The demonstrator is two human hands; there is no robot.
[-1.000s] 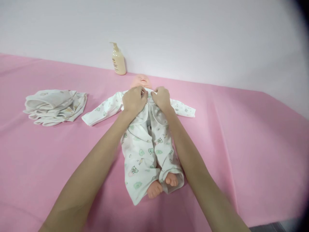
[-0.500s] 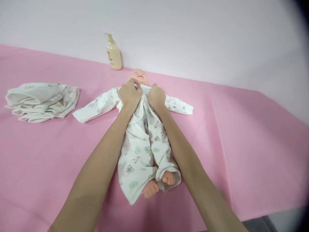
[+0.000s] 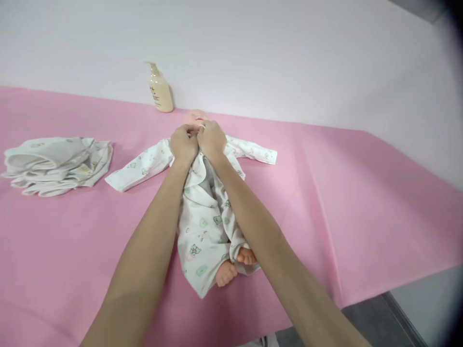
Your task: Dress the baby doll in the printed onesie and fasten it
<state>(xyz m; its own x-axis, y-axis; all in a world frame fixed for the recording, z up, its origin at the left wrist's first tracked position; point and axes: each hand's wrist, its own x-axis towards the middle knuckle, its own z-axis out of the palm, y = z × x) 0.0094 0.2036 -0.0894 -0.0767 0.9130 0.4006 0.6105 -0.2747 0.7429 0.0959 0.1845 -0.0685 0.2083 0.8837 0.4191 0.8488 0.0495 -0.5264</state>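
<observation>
White wall (image 3: 275, 58) behind a surface covered in pink cloth (image 3: 361, 207); grey floor (image 3: 372, 318) visible beyond the near edge, lower right. At the far edge, close to the wall: cream-coloured pump bottle (image 3: 161, 96), upright, near the head of the baby doll (image 3: 197, 115) but apart from it. At far left: pile of folded printed garments (image 3: 58, 166), clear of the doll. Doll on its back mid-cloth, dressed in white printed jacket (image 3: 197, 173), sleeves spread wide, and matching trousers (image 3: 200, 231), feet exposed. Right forearm angled across the jacket front and one trouser leg, partly hiding both. Left hand (image 3: 183, 144) and right hand (image 3: 212, 140) side by side at the doll's neck, knuckles up, fingers curled. Right fingertips pinched on a thin white strip (image 3: 201, 126); left fingers bent inward, contents hidden, hold impossible to tell.
</observation>
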